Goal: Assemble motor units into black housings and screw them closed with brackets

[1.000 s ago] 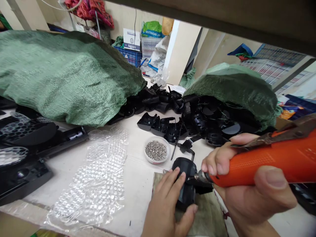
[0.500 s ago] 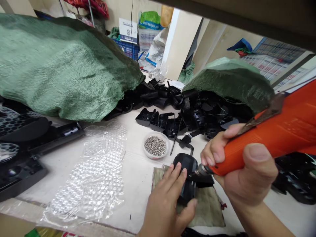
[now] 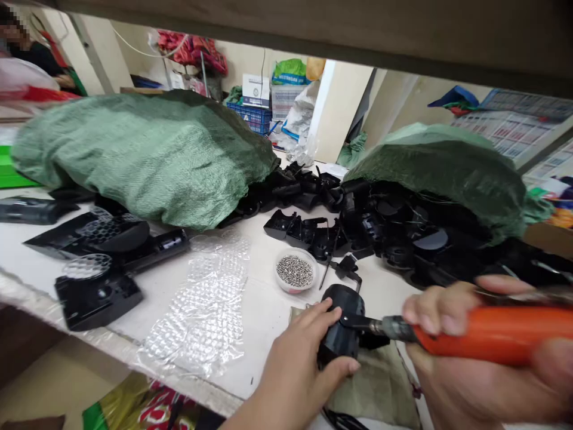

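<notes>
My left hand [image 3: 301,352] rests on a dark, rounded black plastic housing [image 3: 344,340], its fingers over the top and the thumb along the near side, holding it down. My right hand [image 3: 487,352] is wrapped around an orange electric screwdriver [image 3: 505,334], which lies nearly level. Its metal nose and thin bit point left at the housing, close to my left fingertips; whether the tip touches it I cannot tell. Under the housing lies an olive cloth pad [image 3: 373,391]. A small round tub of silver screws [image 3: 295,270] stands just behind.
Black plastic parts [image 3: 308,233] are heaped at the back, partly under green woven sacks [image 3: 170,155]. Bubble wrap [image 3: 201,310] lies left of my hand, with more black parts [image 3: 101,292] beyond it. A shelf edge [image 3: 286,30] crosses above. A person [image 3: 31,54] is at far left.
The screwdriver has swung down to nearly level and drawn back rightward, its nose now farther from the housing. My left hand stays on the housing. The view has shifted, showing more at left.
</notes>
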A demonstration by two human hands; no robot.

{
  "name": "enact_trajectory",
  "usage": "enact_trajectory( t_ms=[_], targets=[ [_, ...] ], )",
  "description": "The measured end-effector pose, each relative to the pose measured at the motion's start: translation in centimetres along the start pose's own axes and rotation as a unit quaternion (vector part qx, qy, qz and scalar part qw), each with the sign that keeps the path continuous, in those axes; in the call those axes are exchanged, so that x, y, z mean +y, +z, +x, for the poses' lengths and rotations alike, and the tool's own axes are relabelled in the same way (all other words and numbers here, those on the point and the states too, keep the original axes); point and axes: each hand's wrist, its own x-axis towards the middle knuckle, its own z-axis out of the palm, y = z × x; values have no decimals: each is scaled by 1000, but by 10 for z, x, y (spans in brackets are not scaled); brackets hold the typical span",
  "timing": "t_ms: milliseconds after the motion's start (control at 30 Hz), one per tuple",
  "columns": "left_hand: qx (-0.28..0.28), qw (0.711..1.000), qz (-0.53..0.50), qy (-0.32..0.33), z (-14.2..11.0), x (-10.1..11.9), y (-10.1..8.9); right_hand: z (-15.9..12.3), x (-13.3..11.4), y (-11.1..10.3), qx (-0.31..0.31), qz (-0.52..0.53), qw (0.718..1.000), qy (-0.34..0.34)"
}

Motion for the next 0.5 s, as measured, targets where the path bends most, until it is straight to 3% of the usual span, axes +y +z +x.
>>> enact_trajectory(
  t_ms=[167, 300, 367, 500],
  targets=[
    [-18, 973, 224, -55, 57, -1, -29, -12, -14, -28, 74, -18, 997, 8],
    [-22, 938, 320, -133, 97, -10, -31, -17, -13, -40, 93, -33, 995, -1],
    [-29, 925, 350, -147, 101, -14, -29, -16, -11, -43, 100, -21, 995, -1],
    [-25, 919, 372, -128, 92, -17, -31, -13, -10, -44, 51, 24, 998, 3]
  ],
)
